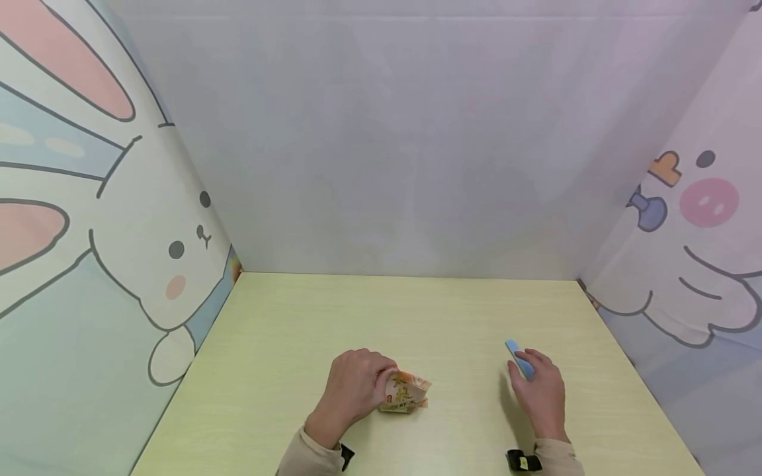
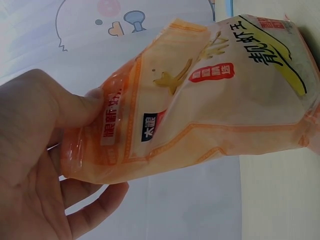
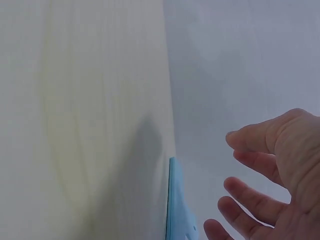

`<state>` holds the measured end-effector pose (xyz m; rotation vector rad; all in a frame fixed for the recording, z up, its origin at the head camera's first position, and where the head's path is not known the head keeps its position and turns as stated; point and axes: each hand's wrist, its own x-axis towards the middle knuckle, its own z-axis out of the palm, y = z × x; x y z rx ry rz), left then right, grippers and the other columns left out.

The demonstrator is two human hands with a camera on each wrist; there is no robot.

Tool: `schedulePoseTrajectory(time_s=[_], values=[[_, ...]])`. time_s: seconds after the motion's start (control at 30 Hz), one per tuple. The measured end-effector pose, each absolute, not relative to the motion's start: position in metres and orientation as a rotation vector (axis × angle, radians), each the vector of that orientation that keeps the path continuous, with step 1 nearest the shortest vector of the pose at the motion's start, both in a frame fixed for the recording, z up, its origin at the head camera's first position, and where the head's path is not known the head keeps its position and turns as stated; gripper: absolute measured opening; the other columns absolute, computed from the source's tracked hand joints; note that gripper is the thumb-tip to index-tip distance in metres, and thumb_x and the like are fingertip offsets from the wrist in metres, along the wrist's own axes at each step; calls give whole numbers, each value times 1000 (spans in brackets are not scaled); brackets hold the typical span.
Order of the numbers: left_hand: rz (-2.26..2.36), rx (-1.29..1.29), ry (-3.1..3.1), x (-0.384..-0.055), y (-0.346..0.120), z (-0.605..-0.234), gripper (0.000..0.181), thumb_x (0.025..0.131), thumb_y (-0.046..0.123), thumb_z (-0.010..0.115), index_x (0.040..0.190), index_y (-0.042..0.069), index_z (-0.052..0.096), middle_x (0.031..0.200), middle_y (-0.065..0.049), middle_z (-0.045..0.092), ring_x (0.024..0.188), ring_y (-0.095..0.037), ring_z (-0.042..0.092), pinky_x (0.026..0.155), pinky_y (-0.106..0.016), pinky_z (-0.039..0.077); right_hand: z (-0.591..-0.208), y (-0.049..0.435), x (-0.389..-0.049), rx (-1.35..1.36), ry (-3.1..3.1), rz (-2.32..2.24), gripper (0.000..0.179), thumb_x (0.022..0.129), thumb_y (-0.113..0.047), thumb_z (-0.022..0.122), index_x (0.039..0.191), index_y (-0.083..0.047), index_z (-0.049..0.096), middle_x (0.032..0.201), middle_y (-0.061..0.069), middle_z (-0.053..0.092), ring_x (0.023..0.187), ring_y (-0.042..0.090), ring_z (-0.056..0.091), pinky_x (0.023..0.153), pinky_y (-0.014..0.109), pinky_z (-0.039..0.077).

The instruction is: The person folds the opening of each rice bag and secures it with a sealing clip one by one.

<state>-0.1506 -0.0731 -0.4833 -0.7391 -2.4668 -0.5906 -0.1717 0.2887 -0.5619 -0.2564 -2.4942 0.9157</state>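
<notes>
My left hand point(image 1: 355, 385) pinches the orange top end of a snack bag point(image 1: 407, 393) between thumb and fingers. In the left wrist view the bag point(image 2: 195, 95) is crumpled, white and orange, with printed characters, a red label and yellow shapes; its far end reaches the tabletop. My right hand point(image 1: 543, 389) hovers at the right, over a slim light blue strip, perhaps a bag clip point(image 1: 519, 357). In the right wrist view, the fingers of that hand point(image 3: 265, 185) are spread and loosely bent, apart from the blue strip point(image 3: 178, 210). Part of the strip lies outside that view.
Both things are on a pale wood-grain table point(image 1: 381, 311). A plain grey-white cloth point(image 1: 405, 145) rises at its back edge. Cloths with a printed rabbit point(image 1: 161, 264) and a printed pig point(image 1: 708, 258) stand along the left and right sides.
</notes>
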Motion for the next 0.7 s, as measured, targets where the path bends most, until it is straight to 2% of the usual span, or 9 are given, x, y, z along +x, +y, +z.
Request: schedulePoseTrajectory(time_s=[0.43,0.7], values=[[-580,-745,-2467,-151,-74,-484,10,93,20,81,85,25,84,80,12,79,64,-6,68,60,-23,53,-556,297,-170,-429,-2586,940,40,96,-19,74,129,5,71,145,33,57,129,59,52,99,70,45],[-574,-737,-2477,-151,-74,-483,10,94,20,81,85,25,84,79,12,79,64,-7,68,61,-25,54,-561,305,-171,-549,-2610,950,56,98,-24,69,145,4,58,151,35,49,137,59,45,109,70,39]])
